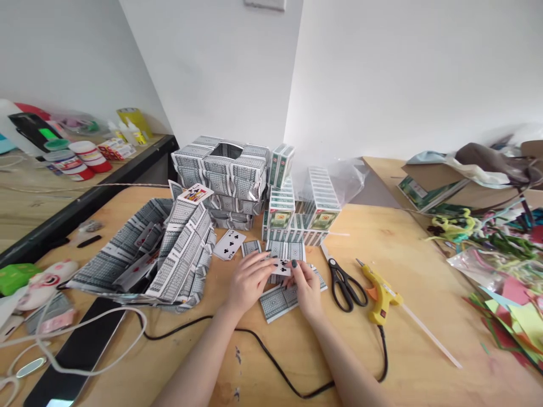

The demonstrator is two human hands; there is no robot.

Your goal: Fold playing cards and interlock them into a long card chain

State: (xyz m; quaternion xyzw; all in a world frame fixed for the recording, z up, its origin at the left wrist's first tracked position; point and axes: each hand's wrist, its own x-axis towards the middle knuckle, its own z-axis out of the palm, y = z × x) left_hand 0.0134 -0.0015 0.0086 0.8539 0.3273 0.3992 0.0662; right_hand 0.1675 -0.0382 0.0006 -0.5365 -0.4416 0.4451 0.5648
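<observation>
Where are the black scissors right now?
In the head view, the black scissors lie on the wooden table, right of the picture's middle, between the person's right hand and the yellow glue gun.

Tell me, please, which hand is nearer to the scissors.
Right. The right hand is just to the left of the scissors; the left hand is farther left, beyond the right hand.
</observation>
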